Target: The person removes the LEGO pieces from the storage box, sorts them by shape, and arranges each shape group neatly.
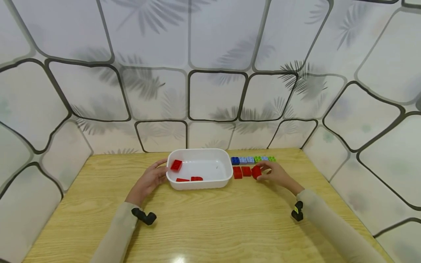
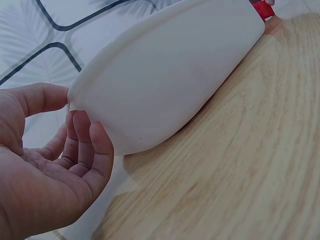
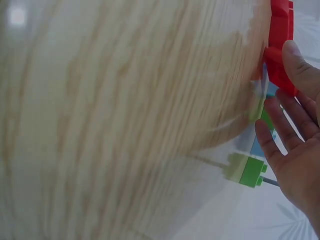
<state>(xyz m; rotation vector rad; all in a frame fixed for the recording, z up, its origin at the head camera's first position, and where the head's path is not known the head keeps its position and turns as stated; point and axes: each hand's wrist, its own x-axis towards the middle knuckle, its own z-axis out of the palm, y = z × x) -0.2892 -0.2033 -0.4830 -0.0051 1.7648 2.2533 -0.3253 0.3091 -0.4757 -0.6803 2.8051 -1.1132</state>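
A white plastic bin (image 1: pixel 200 185) stands near the back of the table. My left hand (image 1: pixel 154 179) holds its left end, thumb at the rim and curled fingers against the outer wall (image 2: pixel 165 75). Inside lie a red toy brick (image 1: pixel 176 165) with studs and two other red pieces, one flat (image 1: pixel 182 179) and one with a rounded end (image 1: pixel 196 178). Right of the bin, my right hand (image 1: pixel 274 173) pinches a red brick (image 1: pixel 256 172) between thumb and fingers. Two more red bricks, one long (image 1: pixel 237 172) and one shorter (image 1: pixel 246 171), sit just left of it.
Behind the red bricks runs a row of small bricks: dark blue (image 1: pixel 235 160), light blue (image 1: pixel 243 160) and green (image 1: pixel 272 159). Patterned walls (image 1: pixel 213 135) rise at the back and sides of the wooden table (image 1: pixel 210 223). Both wrists wear black mounts (image 1: pixel 143 216).
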